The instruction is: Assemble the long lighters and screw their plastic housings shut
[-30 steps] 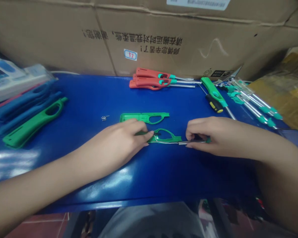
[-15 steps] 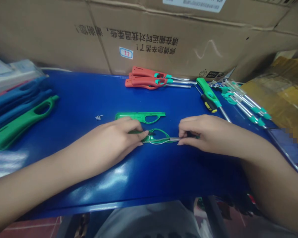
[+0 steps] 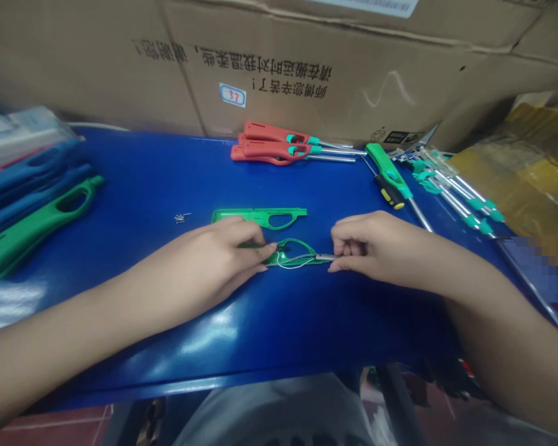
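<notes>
My left hand [image 3: 214, 266] is closed on one half of a green lighter casing [image 3: 301, 242], its fingers covering the handle end. A thin white wire [image 3: 288, 267] loops out from the casing beside the trigger opening. At the casing's narrow end, my right hand [image 3: 376, 244] pinches a metal lighter tube [image 3: 324, 257] between thumb and fingers. The tube's near end lies against the casing; whether it is seated there I cannot tell. Just beyond my left fingers, the other green casing half [image 3: 246, 215] rests on the table. Small screws [image 3: 181, 218] lie to its left.
Red lighters [image 3: 276, 148] lie at the back by a cardboard box [image 3: 279, 37]. To the right are a green lighter [image 3: 388, 168], a black-and-yellow screwdriver [image 3: 389, 192] and several metal tubes with teal ends [image 3: 460, 192]. Green [image 3: 41, 226] and blue casings [image 3: 32, 179] are stacked at left.
The metal tube in my right hand has tilted slightly, and the fingers have shifted a little along it. My left hand keeps its grip. The whole view has moved slightly.
</notes>
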Motion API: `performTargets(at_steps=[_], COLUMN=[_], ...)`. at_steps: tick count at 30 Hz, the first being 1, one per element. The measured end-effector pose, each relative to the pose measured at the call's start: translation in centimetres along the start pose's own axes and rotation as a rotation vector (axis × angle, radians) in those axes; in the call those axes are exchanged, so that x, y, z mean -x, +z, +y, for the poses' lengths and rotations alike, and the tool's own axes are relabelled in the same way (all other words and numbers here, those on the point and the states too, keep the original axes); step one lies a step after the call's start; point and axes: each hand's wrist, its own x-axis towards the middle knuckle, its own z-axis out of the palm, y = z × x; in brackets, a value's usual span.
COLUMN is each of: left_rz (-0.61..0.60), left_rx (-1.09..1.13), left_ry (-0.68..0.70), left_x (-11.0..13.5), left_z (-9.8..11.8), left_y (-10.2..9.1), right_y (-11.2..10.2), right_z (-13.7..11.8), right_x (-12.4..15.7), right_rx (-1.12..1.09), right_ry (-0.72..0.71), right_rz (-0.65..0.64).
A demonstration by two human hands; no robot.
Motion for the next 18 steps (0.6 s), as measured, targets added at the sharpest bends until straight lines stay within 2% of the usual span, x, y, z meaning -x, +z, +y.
performTargets(at_steps=[6,13,18], left_rz=[0.014,0.012,0.012], left_rx=[0.004,0.025,0.035], left_ry=[0.005,0.003,0.006], left_x=[0.06,-0.03,-0.08], left_z=[-0.02,-0.04,0.07], left_y=[-0.01,0.12,-0.04], right_y=[-0.26,-0.39,-0.35], right_z=[0.22,-0.05,-0.18], right_x=[0.38,0.53,0.6], right_rx=[0.027,0.146,0.132], right_ry=[0.019,-0.181,-0.14], right_rz=[-0.016,-0.023,0.003])
